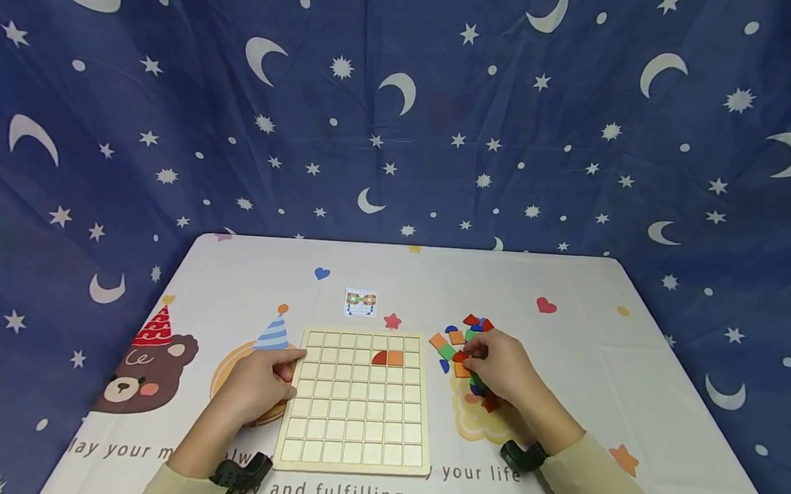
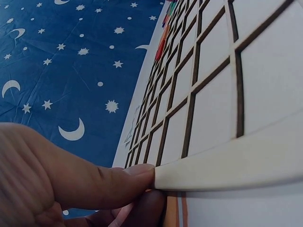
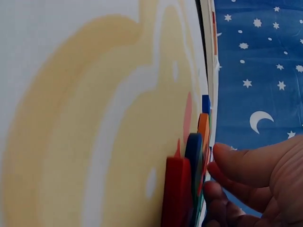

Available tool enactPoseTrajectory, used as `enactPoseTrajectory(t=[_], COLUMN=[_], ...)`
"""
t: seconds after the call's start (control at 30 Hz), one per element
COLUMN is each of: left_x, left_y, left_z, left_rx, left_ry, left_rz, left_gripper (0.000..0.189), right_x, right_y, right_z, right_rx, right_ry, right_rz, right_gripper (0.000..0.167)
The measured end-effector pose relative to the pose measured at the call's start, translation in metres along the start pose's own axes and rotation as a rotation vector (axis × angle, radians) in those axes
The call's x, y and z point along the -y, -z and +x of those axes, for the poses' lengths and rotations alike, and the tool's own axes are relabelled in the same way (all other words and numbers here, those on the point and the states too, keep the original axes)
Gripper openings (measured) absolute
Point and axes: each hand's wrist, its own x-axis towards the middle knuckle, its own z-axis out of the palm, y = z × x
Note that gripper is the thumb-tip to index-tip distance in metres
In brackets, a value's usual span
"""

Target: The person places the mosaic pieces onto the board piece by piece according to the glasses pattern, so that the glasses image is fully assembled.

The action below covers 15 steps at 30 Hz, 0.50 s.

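Note:
A square wooden grid board [image 1: 358, 411] lies on the table between the two hands. The left hand [image 1: 258, 382] is at its left side, the straight index finger touching the edge. In the left wrist view the thumb [image 2: 128, 182] presses against the board's edge. Over the loose pieces at right is the right hand [image 1: 500, 363], its thumb and index fingertips right at a red piece [image 1: 460, 356]. I cannot tell whether they pinch it. In the board's second row sit a dark red quarter-circle [image 1: 380, 358] and, beside it, an orange square [image 1: 395, 358].
Several red, green, blue and orange pieces, among them an orange square [image 1: 438, 341], form a loose pile, partly hidden by the right hand. Beyond the board lies a small pattern card [image 1: 360, 303]. A blue star-and-moon curtain [image 1: 438, 106] hangs behind the printed white tablecloth [image 1: 579, 349].

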Motion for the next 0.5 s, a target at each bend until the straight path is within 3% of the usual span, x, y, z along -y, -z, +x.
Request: enactPoseTrajectory(t=[0.3,0.5], left_x=[0.0,-0.0005], left_y=[-0.0011,-0.0009], left_z=[-0.0013,-0.001], left_rx=[-0.013,-0.017], left_ry=[-0.007,-0.005], left_rz=[0.001,-0.002], left_gripper=[0.064,0.064], right_x=[0.0061,0.0061], right_y=[-0.0032,-0.0054], right_z=[0.0043,0.006], right_rx=[-0.026,-0.033], right_ry=[0.007,0.009], right_rz=[-0.068,-0.042], right_gripper=[0.015,0.014])
